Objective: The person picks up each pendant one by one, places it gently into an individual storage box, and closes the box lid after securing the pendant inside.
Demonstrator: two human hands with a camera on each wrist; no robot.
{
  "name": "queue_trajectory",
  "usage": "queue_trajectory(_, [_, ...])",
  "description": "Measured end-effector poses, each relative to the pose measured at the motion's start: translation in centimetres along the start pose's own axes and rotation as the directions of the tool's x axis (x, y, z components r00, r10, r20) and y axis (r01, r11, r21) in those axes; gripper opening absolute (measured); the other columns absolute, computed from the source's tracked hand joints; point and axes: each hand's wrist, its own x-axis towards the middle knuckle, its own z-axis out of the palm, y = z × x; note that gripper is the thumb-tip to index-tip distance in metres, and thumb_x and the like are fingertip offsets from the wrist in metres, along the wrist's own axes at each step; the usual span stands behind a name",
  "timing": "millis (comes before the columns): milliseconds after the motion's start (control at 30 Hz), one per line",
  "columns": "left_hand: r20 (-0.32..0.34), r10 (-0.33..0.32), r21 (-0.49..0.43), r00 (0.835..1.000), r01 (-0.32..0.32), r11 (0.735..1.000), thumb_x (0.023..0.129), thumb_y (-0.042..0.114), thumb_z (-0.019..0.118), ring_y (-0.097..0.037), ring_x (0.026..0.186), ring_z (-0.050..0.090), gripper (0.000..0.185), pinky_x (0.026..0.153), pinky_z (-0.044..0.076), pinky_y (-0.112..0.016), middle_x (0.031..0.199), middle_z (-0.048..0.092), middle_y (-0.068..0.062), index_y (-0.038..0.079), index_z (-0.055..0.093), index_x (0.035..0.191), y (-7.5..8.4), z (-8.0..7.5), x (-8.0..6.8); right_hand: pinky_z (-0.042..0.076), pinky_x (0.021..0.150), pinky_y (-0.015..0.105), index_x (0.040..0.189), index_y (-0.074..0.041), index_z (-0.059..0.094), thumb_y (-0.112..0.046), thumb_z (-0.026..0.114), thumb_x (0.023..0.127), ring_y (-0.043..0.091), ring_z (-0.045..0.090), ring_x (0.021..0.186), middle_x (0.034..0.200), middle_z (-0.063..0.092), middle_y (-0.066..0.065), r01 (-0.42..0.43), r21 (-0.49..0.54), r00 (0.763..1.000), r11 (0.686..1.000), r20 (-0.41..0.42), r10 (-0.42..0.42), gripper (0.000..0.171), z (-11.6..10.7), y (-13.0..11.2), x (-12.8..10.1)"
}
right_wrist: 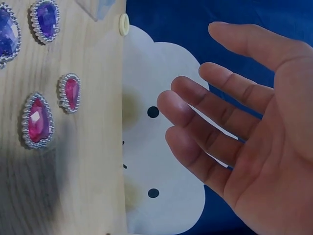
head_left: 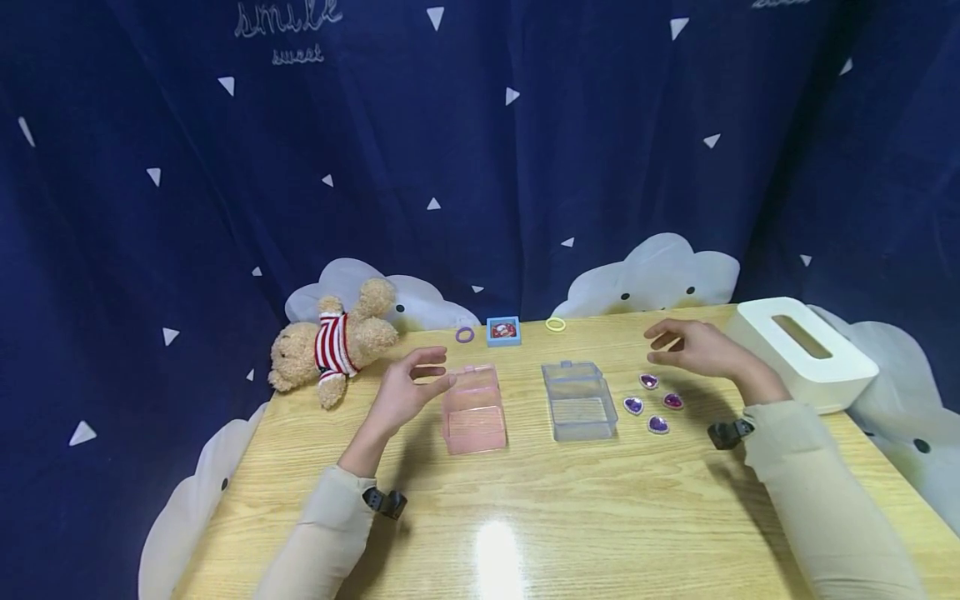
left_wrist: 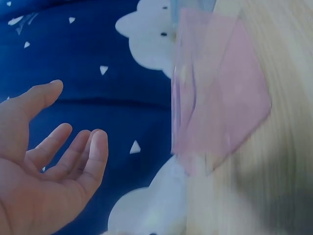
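Step in hand, as judged from the layout: both of your hands are raised over the surface [head_left: 570,508] and nothing is held, so this reads as the approach before a pick-up, with no grip yet made.

Your left hand [head_left: 405,392] sits left of centre in the head view, palm turned inward, just beside the left wall of the pink box [head_left: 474,410]. Its fingers [left_wrist: 80,152] are spread and only lightly bent; the left wrist view shows them empty, with a gap between them and the box.

Your right hand [head_left: 693,346] hovers right of centre, above the four heart gems [head_left: 654,403], which lie on the surface just right of the clear box [head_left: 579,402]. In the right wrist view its fingers [right_wrist: 215,115] are extended and relaxed, holding nothing, clear of the gems at the left edge of that frame.

Both boxes stand at mid-frame with lids hinged back, side by side but apart.

Next move, in my judgement: the gems are small and flat, so your right hand would need to come down and pinch one by its edges with the fingertips, while your left steadies the box it is beside. Which box is meant cannot be told.

Also present: a teddy bear [head_left: 333,346] at the left edge of the surface and a white tissue box [head_left: 806,350] at the right.
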Motion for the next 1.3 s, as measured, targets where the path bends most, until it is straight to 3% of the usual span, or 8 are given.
queue_trajectory(467, [0.041, -0.022, -0.06, 0.999, 0.024, 0.998, 0.086, 0.014, 0.079, -0.031, 0.111, 0.068, 0.048, 0.085, 0.061, -0.034, 0.126, 0.067, -0.016, 0.014, 0.063, 0.131, 0.3, 5.8, -0.1, 0.052, 0.08, 0.032, 0.119, -0.005, 0.066, -0.03, 0.074, 0.09, 0.022, 0.067, 0.093, 0.103, 0.073, 0.009, -0.008, 0.031, 1.0, 1.0, -0.013, 0.008, 0.038, 1.3, 1.4, -0.2])
queue_trajectory(767, [0.068, 0.0, -0.063, 0.998, 0.004, 0.998, 0.084, 0.014, 0.08, -0.031, 0.11, 0.069, 0.049, 0.08, 0.062, -0.031, 0.124, 0.068, -0.012, 0.013, 0.064, 0.131, 0.6, 8.3, -0.2, 0.052, 0.076, 0.029, 0.118, -0.004, 0.067, -0.024, 0.074, 0.09, 0.019, 0.066, 0.091, 0.102, 0.072, 0.007, -0.04, 0.055, 0.999, 0.998, -0.002, 0.04, 0.036, 2.4, 2.4, -0.6])
queue_trajectory(967, [0.082, -0.029, -0.051, 0.996, 0.033, 0.998, 0.084, 0.017, 0.081, -0.027, 0.11, 0.069, 0.048, 0.07, 0.062, -0.028, 0.125, 0.068, -0.007, 0.017, 0.064, 0.13, 0.4, 10.0, -0.2, 0.051, 0.076, 0.029, 0.118, 0.0, 0.066, -0.022, 0.071, 0.091, 0.02, 0.064, 0.092, 0.103, 0.071, 0.01, -0.055, 0.087, 0.998, 0.995, 0.024, 0.054, 0.035, 3.1, 2.9, -0.8])
queue_trajectory(1133, [0.084, -0.026, -0.046, 0.996, 0.03, 0.999, 0.084, 0.015, 0.081, -0.033, 0.112, 0.069, 0.049, 0.079, 0.061, -0.026, 0.124, 0.068, -0.01, 0.014, 0.065, 0.129, 0.5, 11.3, 0.0, 0.05, 0.074, 0.028, 0.118, 0.0, 0.066, -0.021, 0.071, 0.091, 0.02, 0.063, 0.09, 0.102, 0.071, 0.01, -0.066, 0.1, 0.997, 0.993, 0.037, 0.063, 0.035, 3.5, 3.3, -1.0])
queue_trajectory(1300, [0.12, -0.037, -0.038, 0.992, 0.041, 0.998, 0.085, 0.018, 0.08, -0.03, 0.113, 0.069, 0.048, 0.084, 0.06, -0.025, 0.127, 0.067, -0.011, 0.015, 0.064, 0.13, 0.4, 12.6, 0.1, 0.049, 0.069, 0.026, 0.119, 0.0, 0.065, -0.02, 0.07, 0.092, 0.018, 0.061, 0.088, 0.102, 0.069, 0.011, -0.09, 0.109, 0.994, 0.99, 0.068, 0.083, 0.034, 4.0, 3.9, -0.9])
